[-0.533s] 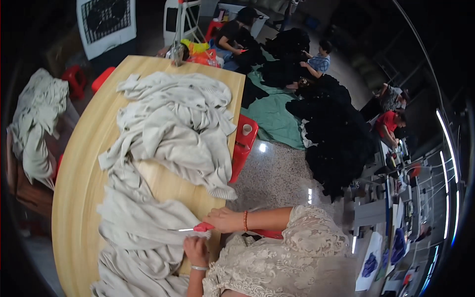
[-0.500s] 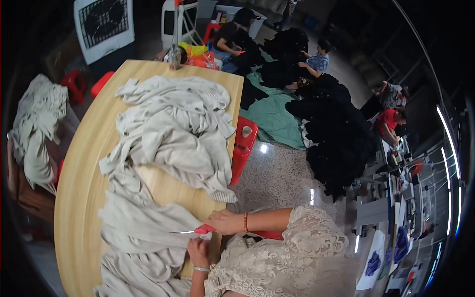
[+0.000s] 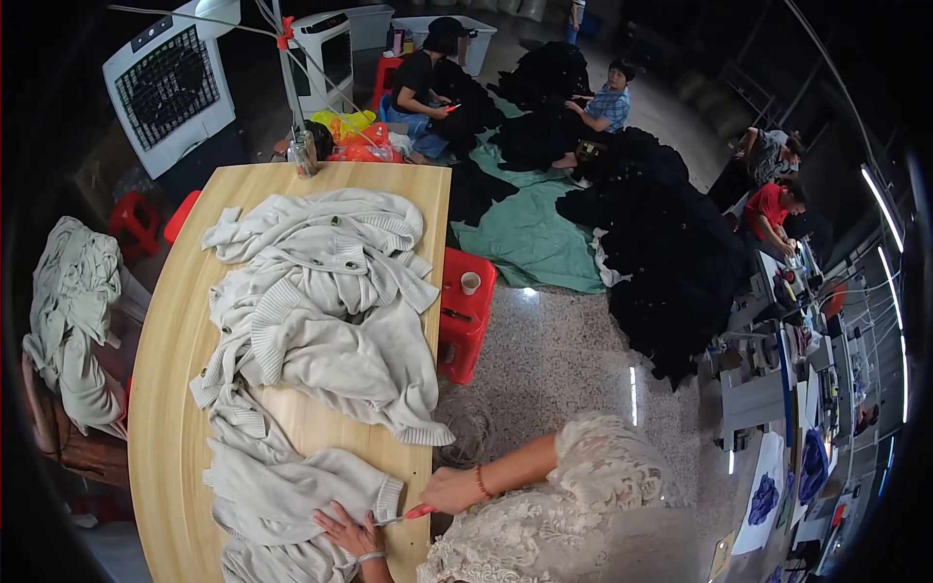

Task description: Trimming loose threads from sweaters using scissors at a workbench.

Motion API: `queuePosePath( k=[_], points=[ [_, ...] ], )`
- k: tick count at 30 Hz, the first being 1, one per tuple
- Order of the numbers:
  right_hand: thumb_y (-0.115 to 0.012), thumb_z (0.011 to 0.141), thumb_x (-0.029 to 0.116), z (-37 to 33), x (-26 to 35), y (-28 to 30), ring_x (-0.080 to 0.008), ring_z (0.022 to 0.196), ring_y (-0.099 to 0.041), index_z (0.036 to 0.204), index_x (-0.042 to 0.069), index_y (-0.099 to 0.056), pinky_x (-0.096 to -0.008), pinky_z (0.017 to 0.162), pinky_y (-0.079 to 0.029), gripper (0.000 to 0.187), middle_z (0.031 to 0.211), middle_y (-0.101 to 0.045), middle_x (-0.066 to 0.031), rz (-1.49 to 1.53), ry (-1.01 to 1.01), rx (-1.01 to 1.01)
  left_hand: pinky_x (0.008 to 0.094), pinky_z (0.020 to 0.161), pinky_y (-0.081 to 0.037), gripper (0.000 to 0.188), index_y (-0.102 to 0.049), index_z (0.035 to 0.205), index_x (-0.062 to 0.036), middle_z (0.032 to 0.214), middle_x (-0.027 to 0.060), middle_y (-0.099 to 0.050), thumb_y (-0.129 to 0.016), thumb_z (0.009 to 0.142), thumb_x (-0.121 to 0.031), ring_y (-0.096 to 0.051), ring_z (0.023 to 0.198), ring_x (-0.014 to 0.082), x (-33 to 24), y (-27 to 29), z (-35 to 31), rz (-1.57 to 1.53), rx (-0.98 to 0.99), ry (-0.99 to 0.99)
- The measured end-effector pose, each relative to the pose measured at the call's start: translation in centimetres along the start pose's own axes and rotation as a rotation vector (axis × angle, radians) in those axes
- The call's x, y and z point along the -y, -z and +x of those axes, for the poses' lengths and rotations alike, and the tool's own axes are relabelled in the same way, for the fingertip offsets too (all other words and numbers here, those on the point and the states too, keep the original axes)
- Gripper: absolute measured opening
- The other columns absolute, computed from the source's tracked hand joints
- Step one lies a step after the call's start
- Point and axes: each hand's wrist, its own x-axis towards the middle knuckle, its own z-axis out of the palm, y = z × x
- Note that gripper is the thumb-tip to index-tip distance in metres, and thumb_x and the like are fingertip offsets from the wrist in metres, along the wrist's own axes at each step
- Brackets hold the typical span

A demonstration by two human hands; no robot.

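My left hand (image 3: 352, 533) lies flat on a pale grey knit garment (image 3: 292, 494), its fingers spread near the ribbed cuff (image 3: 388, 498). My right hand (image 3: 453, 491) is closed round a small red-handled tool (image 3: 419, 510) at the table's right edge. The tool's thin metal tip points left, just below the cuff; whether it touches the fabric I cannot tell. Farther up the table lies a heap of similar knit garments (image 3: 326, 291) with dark buttons and ribbed edges.
The garments lie on a pale wooden table (image 3: 175, 389). Beside its right edge stands a red stool (image 3: 466, 321) with a paper cup (image 3: 470, 283). More pale garments (image 3: 78, 321) hang at the left. Beyond, several people sit by heaped black garments (image 3: 661, 253) and a green cloth (image 3: 539, 238).
My left hand has opened from the cloth's edge and now lies flat on the garment. My right hand, still holding the tool, has moved down and right. The view has shifted.
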Motion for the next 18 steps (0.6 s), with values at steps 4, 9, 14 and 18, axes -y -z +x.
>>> queuePosePath(
  k=[4, 9, 14, 18],
  points=[
    [-0.060, 0.074, 0.017, 7.8, 2.0, 0.2, -0.0340, 0.076, -0.067, 0.081, 0.001, -0.064, -0.0430, 0.067, -0.052, 0.018, 0.077, -0.066, -0.0193, -0.062, 0.143, -0.024, 0.0624, 0.109, -0.009, 0.088, -0.025, 0.149, -0.0130, 0.155, 0.0253, -0.008, -0.048, 0.083, -0.066, -0.008, 0.143, 0.0441, 0.2, 0.2, -0.2, 0.017, 0.037, 0.021],
    [-0.062, 0.074, 0.017, 12.5, 2.8, 0.1, -0.0342, 0.075, -0.068, 0.075, -0.001, -0.066, -0.0421, 0.065, -0.053, 0.019, 0.075, -0.067, -0.0199, -0.052, 0.118, -0.257, 0.0589, 0.112, -0.008, 0.090, -0.028, 0.148, -0.0103, 0.154, 0.0273, -0.010, -0.043, 0.083, -0.070, -0.008, 0.143, 0.0437, -1.4, 0.5, 0.6, 0.016, 0.114, 0.051],
    [-0.060, 0.075, 0.016, 6.7, -0.6, -0.8, -0.0354, 0.074, -0.067, 0.078, 0.001, -0.066, -0.0452, 0.065, -0.052, 0.017, 0.077, -0.067, -0.0206, -0.119, 0.109, 0.010, 0.0611, 0.110, -0.009, 0.077, -0.029, 0.148, -0.0119, 0.155, 0.0247, -0.013, -0.045, 0.088, -0.058, -0.011, 0.143, 0.0426, -1.2, 1.1, -0.1, 0.073, -0.005, 0.076],
    [-0.051, 0.084, 0.017, 0.4, -4.7, -2.5, -0.0340, 0.082, -0.063, 0.097, 0.005, -0.058, -0.0472, 0.069, -0.049, 0.020, 0.082, -0.063, -0.0144, -0.031, 0.080, 0.000, 0.0688, 0.106, -0.011, 0.084, -0.021, 0.151, -0.0195, 0.156, 0.0218, -0.008, -0.036, 0.086, -0.071, -0.010, 0.142, 0.0433, -0.8, -1.8, 0.4, 0.077, -0.013, 0.115]
  ],
)
